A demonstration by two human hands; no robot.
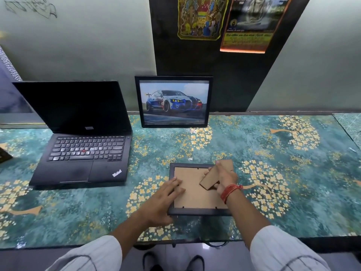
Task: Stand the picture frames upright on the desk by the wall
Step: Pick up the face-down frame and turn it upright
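Note:
A black picture frame with a car photo point(173, 101) stands upright at the back of the desk, leaning on the wall. A smaller dark frame point(197, 198) lies face down near the front edge, its brown cardboard back up. My left hand point(166, 196) presses flat on the frame's left side, fingers spread. My right hand point(224, 178) grips the brown cardboard stand flap point(212, 178) and holds it lifted off the back at an angle.
An open black laptop point(82, 145) sits to the left. The desk point(273, 173) has a teal floral top. A dark object point(4, 154) pokes in at the far left edge. Posters point(201, 16) hang on the wall above.

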